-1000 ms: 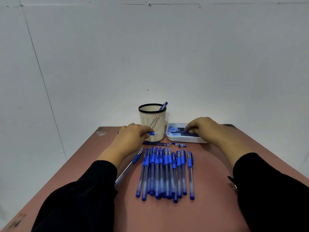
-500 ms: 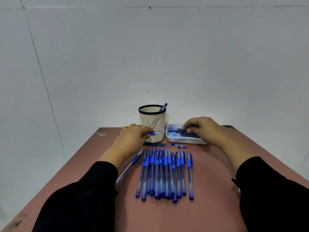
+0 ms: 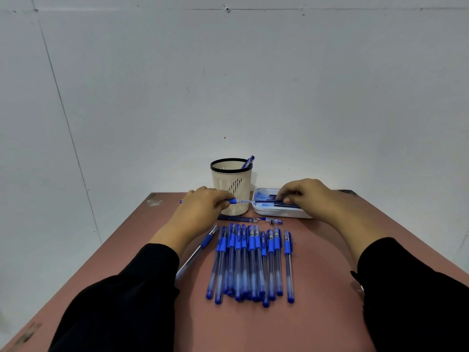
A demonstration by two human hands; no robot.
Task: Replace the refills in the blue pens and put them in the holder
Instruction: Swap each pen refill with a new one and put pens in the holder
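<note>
Cream holder (image 3: 231,189) behind pen row (image 3: 251,262)

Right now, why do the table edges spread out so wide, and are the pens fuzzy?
Head view: the wide-angle lens stretches the table edges outward and makes the sleeves loom large. The row of pens looks slightly soft toward its near ends. The holder is sharper. Light is even and dim, with only faint shadows and no glare.

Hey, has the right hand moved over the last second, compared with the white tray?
Yes. The right hand has drawn a refill out of the white tray, leftward toward the pen barrel in the left hand.
</note>
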